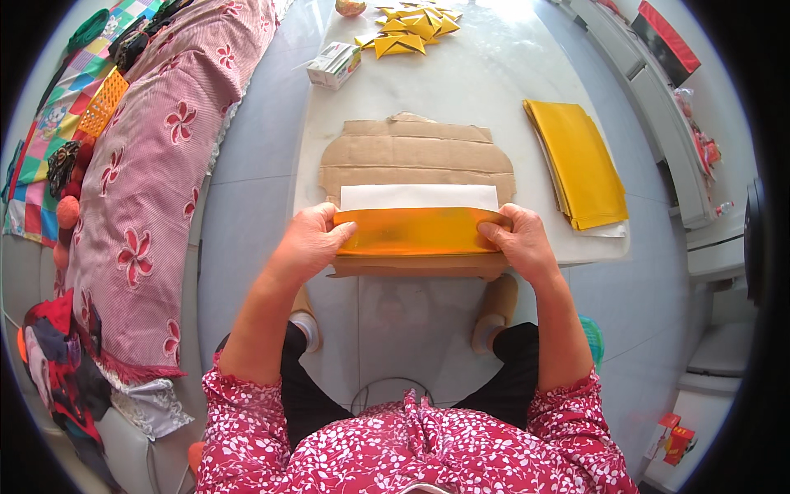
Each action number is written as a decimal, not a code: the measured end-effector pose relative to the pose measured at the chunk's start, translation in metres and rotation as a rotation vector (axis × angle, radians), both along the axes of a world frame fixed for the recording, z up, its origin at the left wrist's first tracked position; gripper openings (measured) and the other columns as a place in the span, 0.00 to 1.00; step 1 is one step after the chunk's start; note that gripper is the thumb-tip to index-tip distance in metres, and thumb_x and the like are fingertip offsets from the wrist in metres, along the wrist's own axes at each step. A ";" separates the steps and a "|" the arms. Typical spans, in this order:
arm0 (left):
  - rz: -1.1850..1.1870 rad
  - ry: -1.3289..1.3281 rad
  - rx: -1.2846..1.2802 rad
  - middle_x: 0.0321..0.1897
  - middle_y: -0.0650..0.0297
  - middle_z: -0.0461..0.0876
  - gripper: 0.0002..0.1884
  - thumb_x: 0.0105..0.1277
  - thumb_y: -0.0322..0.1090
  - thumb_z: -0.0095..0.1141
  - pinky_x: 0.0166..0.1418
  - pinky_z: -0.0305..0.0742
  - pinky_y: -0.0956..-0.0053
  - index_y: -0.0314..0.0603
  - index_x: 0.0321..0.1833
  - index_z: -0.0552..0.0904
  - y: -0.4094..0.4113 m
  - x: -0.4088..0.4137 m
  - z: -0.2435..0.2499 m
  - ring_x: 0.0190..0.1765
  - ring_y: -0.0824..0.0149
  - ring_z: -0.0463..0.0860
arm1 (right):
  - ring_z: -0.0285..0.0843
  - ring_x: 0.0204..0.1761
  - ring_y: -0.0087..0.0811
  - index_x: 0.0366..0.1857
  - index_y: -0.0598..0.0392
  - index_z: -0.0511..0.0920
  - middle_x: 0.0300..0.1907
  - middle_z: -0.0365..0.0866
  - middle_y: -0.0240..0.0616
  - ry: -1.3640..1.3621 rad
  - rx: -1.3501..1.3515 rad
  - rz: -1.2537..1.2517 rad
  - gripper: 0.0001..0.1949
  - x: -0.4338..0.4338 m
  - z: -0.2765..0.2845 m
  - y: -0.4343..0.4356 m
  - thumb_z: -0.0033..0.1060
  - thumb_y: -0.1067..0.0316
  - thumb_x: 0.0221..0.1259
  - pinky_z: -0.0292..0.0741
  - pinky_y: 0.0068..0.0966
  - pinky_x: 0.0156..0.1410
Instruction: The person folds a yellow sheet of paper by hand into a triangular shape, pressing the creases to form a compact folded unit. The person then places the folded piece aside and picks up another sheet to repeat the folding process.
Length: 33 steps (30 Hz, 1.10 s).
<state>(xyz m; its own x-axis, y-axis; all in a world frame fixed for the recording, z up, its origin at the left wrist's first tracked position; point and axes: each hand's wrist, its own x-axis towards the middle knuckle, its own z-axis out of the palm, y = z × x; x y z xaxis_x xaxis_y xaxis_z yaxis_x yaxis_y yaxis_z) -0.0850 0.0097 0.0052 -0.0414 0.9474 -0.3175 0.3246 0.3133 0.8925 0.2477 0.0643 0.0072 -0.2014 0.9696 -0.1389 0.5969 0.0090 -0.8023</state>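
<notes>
Both my hands grip a sheet of shiny gold paper (pixel 419 231) by its two ends. My left hand (pixel 315 238) pinches the left end between thumb and fingers, and my right hand (pixel 521 241) does the same at the right. The sheet's near side is gold; a white strip (pixel 419 196) shows just beyond its far edge. Under it lies a flat piece of brown corrugated cardboard (pixel 416 151), whose near edge sticks out past the table's front. To the right, a stack of gold paper sheets (pixel 577 160) rests on the white marble-look table (pixel 481 80).
Several folded gold paper pieces (pixel 410 31) are piled at the table's far end. Beside them are a small carton (pixel 334 65) and a round reddish-yellow fruit (pixel 350 7). A sofa with a pink flowered cover (pixel 148 185) runs along the left. Cabinets (pixel 654 105) line the right.
</notes>
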 end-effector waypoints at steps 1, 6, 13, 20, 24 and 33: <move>0.005 0.033 0.004 0.33 0.59 0.87 0.13 0.71 0.36 0.64 0.42 0.79 0.71 0.29 0.45 0.84 0.002 0.001 -0.002 0.36 0.73 0.82 | 0.83 0.36 0.38 0.37 0.67 0.81 0.33 0.84 0.49 -0.007 0.005 -0.017 0.13 0.001 -0.005 0.001 0.68 0.65 0.63 0.79 0.34 0.46; 0.020 0.163 -0.003 0.30 0.56 0.85 0.12 0.70 0.36 0.63 0.41 0.78 0.67 0.29 0.40 0.81 0.011 0.003 -0.013 0.33 0.68 0.81 | 0.83 0.37 0.39 0.39 0.67 0.80 0.34 0.84 0.48 0.035 0.020 -0.049 0.13 0.008 -0.016 0.006 0.68 0.66 0.63 0.80 0.33 0.47; 0.028 0.185 -0.030 0.30 0.56 0.84 0.12 0.70 0.35 0.63 0.40 0.78 0.67 0.30 0.39 0.80 0.011 0.003 -0.011 0.33 0.68 0.82 | 0.80 0.33 0.38 0.35 0.66 0.77 0.30 0.80 0.48 -0.062 0.061 -0.034 0.11 0.011 -0.017 0.007 0.69 0.70 0.61 0.78 0.35 0.43; 0.050 0.005 -0.056 0.35 0.60 0.85 0.10 0.71 0.29 0.62 0.38 0.80 0.76 0.30 0.49 0.78 0.009 0.003 -0.001 0.35 0.73 0.83 | 0.82 0.35 0.48 0.36 0.65 0.76 0.32 0.81 0.54 -0.143 0.113 -0.073 0.11 0.005 -0.016 0.005 0.71 0.70 0.61 0.79 0.39 0.44; 0.067 0.156 0.013 0.34 0.60 0.85 0.16 0.70 0.27 0.63 0.41 0.80 0.76 0.28 0.56 0.77 0.009 0.005 -0.008 0.36 0.72 0.84 | 0.84 0.39 0.56 0.39 0.65 0.76 0.35 0.83 0.58 -0.204 0.166 -0.073 0.13 -0.001 -0.012 0.004 0.72 0.70 0.61 0.79 0.42 0.46; 0.090 0.375 0.074 0.32 0.53 0.85 0.23 0.68 0.29 0.65 0.51 0.81 0.61 0.27 0.63 0.74 0.005 0.020 0.004 0.40 0.54 0.87 | 0.83 0.33 0.34 0.57 0.68 0.77 0.30 0.84 0.45 -0.311 0.200 -0.105 0.22 -0.004 -0.018 0.009 0.75 0.72 0.61 0.81 0.31 0.44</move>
<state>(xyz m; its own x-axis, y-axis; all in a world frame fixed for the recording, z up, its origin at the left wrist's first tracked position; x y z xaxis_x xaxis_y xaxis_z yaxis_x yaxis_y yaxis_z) -0.0652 0.0146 0.0094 -0.2259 0.9544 -0.1950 0.6068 0.2945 0.7383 0.2440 0.0729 -0.0109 -0.0775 0.9969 0.0164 0.8172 0.0729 -0.5717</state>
